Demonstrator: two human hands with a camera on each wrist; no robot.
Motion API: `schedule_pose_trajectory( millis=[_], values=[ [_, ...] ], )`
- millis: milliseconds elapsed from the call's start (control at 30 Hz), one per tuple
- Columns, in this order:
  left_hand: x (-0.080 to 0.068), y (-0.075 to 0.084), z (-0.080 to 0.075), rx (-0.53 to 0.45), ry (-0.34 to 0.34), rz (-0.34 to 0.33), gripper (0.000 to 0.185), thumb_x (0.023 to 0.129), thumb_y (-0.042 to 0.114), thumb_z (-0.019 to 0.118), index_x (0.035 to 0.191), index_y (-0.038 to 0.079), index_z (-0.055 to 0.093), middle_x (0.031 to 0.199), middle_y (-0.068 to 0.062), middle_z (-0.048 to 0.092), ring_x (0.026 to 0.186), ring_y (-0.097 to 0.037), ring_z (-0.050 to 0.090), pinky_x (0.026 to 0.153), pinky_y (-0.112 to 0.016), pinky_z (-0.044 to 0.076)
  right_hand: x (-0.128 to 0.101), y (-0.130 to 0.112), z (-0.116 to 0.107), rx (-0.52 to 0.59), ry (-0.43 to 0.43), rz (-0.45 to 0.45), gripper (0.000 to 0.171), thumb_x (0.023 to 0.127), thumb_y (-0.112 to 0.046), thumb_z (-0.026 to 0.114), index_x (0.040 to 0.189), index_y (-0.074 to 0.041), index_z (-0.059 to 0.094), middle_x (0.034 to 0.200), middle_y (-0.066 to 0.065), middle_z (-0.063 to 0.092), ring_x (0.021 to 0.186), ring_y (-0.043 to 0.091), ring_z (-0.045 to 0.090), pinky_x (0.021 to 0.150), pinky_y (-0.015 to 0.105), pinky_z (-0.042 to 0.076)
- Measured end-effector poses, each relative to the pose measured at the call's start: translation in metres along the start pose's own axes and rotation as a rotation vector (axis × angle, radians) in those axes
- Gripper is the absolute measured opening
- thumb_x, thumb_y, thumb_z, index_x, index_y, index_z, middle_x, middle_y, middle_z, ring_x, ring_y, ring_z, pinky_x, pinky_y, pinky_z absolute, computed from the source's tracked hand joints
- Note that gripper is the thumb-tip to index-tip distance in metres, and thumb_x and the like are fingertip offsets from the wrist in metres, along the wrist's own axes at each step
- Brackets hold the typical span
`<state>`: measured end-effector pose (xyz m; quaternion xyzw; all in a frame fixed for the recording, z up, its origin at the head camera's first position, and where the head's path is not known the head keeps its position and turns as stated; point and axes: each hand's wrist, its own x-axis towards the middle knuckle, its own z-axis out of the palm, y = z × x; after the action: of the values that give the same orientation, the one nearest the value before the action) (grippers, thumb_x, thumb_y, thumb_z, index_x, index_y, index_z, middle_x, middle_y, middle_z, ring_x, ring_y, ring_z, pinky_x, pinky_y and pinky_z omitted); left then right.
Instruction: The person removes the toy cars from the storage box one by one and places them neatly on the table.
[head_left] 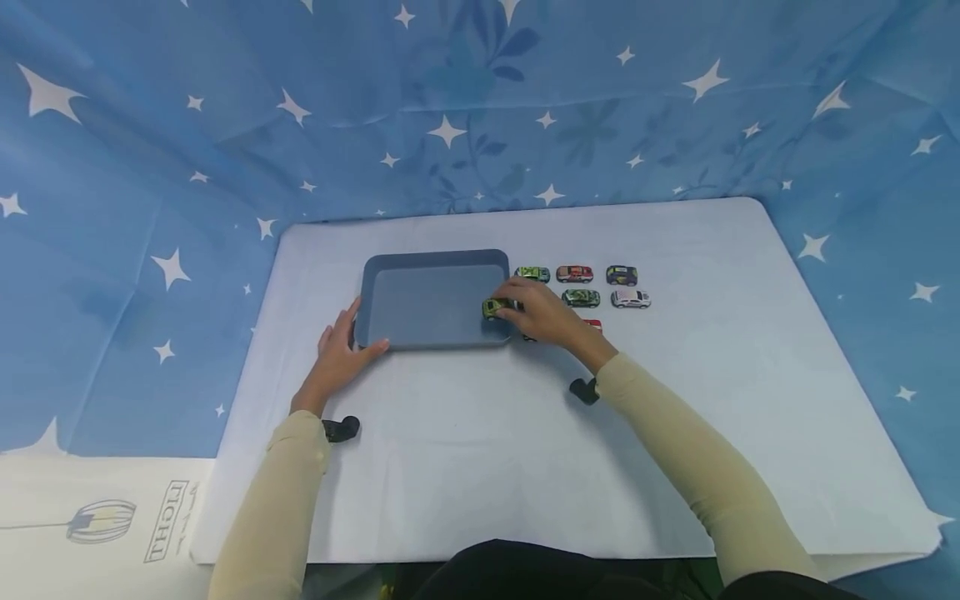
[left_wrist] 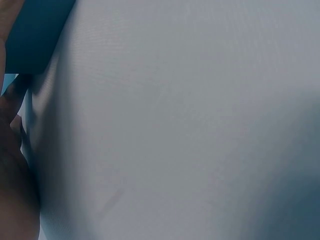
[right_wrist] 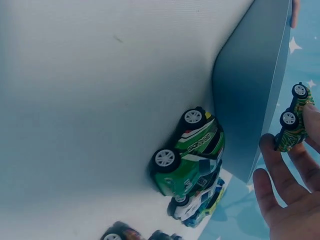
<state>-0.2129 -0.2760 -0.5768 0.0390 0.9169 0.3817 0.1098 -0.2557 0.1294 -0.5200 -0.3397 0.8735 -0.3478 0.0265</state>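
A blue rectangular tray (head_left: 435, 260) lies on the white table sheet. My left hand (head_left: 365, 327) rests against its near left corner, thumb on the front rim and fingers straight along the left side; in the left wrist view only the hand's edge (left_wrist: 12, 165) and the tray corner (left_wrist: 37, 35) show. My right hand (head_left: 517, 307) pinches a yellow-green toy car (head_left: 495, 308) just over the tray's right rim. In the right wrist view that car (right_wrist: 292, 117) hangs between thumb and fingers (right_wrist: 280, 195) beside the tray wall (right_wrist: 250, 90).
Several toy cars stand in rows right of the tray: a green one (head_left: 532, 274), a red-brown one (head_left: 574, 273), a dark one (head_left: 622, 275), a camouflage one (head_left: 581, 297), a white one (head_left: 631, 299). A red one (head_left: 593, 325) is half hidden by my hand. Blue starred cloth surrounds the table.
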Motion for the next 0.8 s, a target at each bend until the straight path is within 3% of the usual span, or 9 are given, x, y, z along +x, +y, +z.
schedule_pose_trajectory(
  millis=[433, 800],
  values=[
    [0.000, -0.002, 0.004, -0.006, 0.002, 0.023, 0.107, 0.099, 0.058, 0.070, 0.175, 0.022, 0.003, 0.179, -0.016, 0.009, 0.164, -0.037, -0.001, 0.129, -0.054, -0.009, -0.015, 0.000, -0.012, 0.011, 0.031, 0.044, 0.031, 0.104, -0.008, 0.072, 0.132, 0.005, 0.072, 0.133, 0.021, 0.067, 0.127, 0.037, 0.062, 0.109, 0.051, 0.050],
    [-0.003, 0.002, -0.001, -0.025, -0.013, 0.012, 0.108, 0.100, 0.057, 0.071, 0.175, 0.022, 0.002, 0.179, -0.017, 0.007, 0.164, -0.037, -0.005, 0.128, -0.054, -0.011, -0.035, 0.011, -0.025, 0.019, 0.047, 0.070, 0.028, 0.103, -0.009, 0.074, 0.129, 0.003, 0.074, 0.127, 0.016, 0.069, 0.119, 0.032, 0.066, 0.104, 0.049, 0.054]
  ],
)
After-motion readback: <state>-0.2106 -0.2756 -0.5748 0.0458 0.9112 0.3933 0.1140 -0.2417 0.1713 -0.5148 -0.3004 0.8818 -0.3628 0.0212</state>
